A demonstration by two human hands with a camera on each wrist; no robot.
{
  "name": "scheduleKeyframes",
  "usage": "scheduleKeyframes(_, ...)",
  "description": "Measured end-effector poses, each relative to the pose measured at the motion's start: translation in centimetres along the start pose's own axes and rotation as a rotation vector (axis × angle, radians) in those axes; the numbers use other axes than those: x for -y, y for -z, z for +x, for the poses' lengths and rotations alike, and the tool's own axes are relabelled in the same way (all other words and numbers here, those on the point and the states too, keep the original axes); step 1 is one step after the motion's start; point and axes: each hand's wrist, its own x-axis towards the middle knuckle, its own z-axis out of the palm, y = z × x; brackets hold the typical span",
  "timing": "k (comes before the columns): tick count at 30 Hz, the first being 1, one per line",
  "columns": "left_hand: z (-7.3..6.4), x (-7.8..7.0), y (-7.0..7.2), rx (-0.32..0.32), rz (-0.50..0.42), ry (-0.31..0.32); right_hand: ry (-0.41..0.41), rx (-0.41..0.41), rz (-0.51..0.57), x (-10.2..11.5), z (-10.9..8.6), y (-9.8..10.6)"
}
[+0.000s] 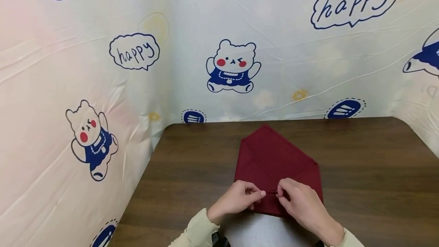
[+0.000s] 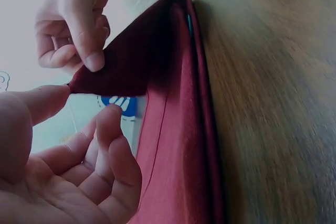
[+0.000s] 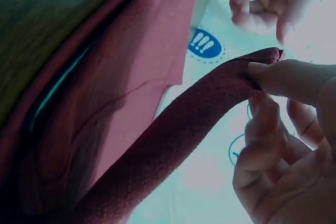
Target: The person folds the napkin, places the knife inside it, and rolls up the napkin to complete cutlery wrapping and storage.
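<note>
A dark red folded cloth point(image 1: 279, 163) lies on the table, its far end pointed like an envelope flap. My right hand point(image 1: 305, 203) pinches a raised near corner of it between thumb and forefinger, as the right wrist view shows with the cloth strip point(image 3: 173, 129) stretching from the fingers. My left hand point(image 1: 238, 197) is just to the left, its thumb point(image 2: 50, 100) at the tip of the lifted flap point(image 2: 123, 69). The other left fingers are loosely bent and apart from the cloth. A thin teal line point(image 3: 60, 87) shows between the cloth's layers.
The brown wooden table point(image 1: 192, 163) extends on both sides of the cloth. Behind it and to the left hangs a pale curtain point(image 1: 274, 18) printed with bears and "happy" bubbles. A grey, shiny patch point(image 1: 260, 231) shows at the near side between the forearms.
</note>
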Motion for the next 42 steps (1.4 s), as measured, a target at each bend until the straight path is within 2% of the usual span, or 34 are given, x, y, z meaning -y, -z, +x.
scheduleKeyframes(7,0.0,-0.2,0.2,0.011,-0.119,0.013,0.078,-0.041,-0.018,0.5,0.2,-0.9)
scheduleKeyframes(14,-0.3,-0.6,0.5,0.002,-0.125,0.027,0.143,-0.09,-0.013,0.7,0.3,-1.6)
scheduleKeyframes(20,-0.3,-0.1,0.6,0.001,-0.132,0.022,0.161,-0.088,-0.008,0.8,0.3,-1.8)
scheduleKeyframes(26,-0.6,0.6,1.4,-0.039,-0.114,0.045,0.112,-0.045,-0.02,0.6,0.0,-1.4)
scheduleKeyframes(32,-1.4,1.0,3.0,-0.086,-0.043,0.045,0.078,-0.06,-0.057,-0.5,-0.5,-0.8)
scheduleKeyframes(37,-2.2,1.3,4.2,-0.13,0.036,0.042,-0.009,-0.018,-0.118,-1.6,-0.7,-0.2)
scheduleKeyframes(42,-2.8,1.7,4.8,-0.147,0.102,0.04,-0.09,0.043,-0.144,-2.5,-0.8,0.5)
